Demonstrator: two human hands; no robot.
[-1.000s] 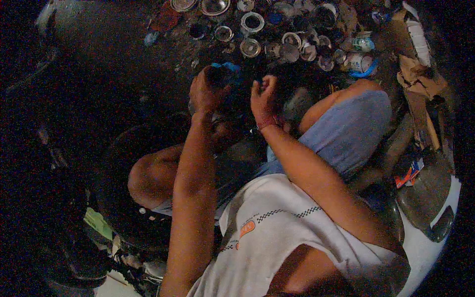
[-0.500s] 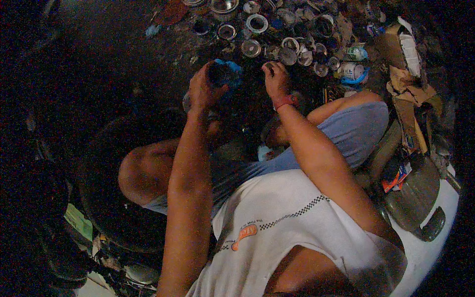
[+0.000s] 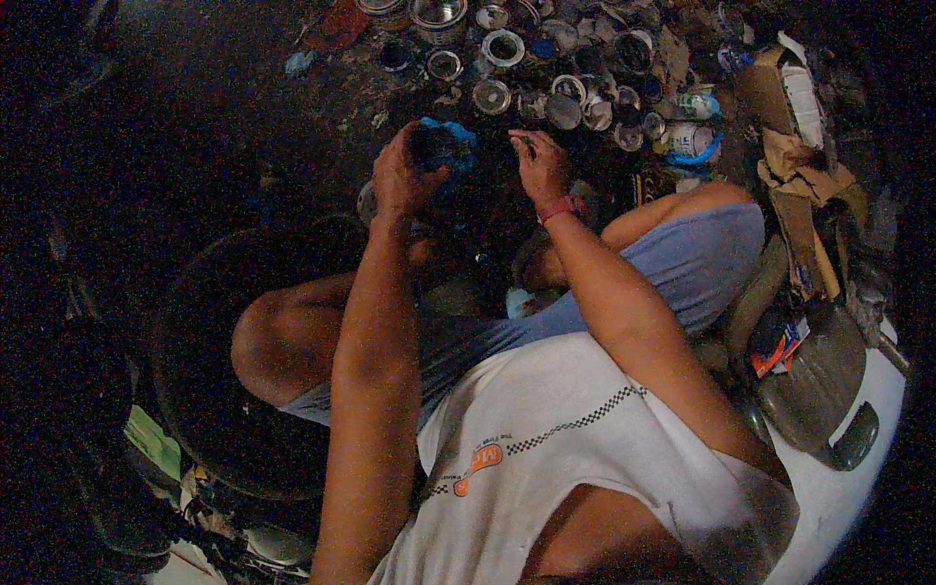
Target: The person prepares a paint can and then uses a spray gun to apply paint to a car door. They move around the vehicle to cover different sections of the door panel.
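Observation:
My left hand (image 3: 400,175) grips a dark container with blue around its top (image 3: 441,146) above my crossed legs. Just to its right, my right hand (image 3: 538,171), with a red band at the wrist (image 3: 561,210), is raised with its fingers bent close together; whatever is between them is too small and dark to make out. The area below both hands is in deep shadow.
Several open tins and lids (image 3: 503,47) crowd the floor ahead. At the right lie a cans-and-bottles group (image 3: 690,143), torn cardboard (image 3: 799,185) and a grey-and-white moulded object (image 3: 863,419). A dark tyre-like ring (image 3: 195,370) and green sheet (image 3: 151,439) are at the left.
Compared with a second ago, my right hand has moved up and right, and its fingers have straightened slightly. My left hand still grips the container, barely shifted.

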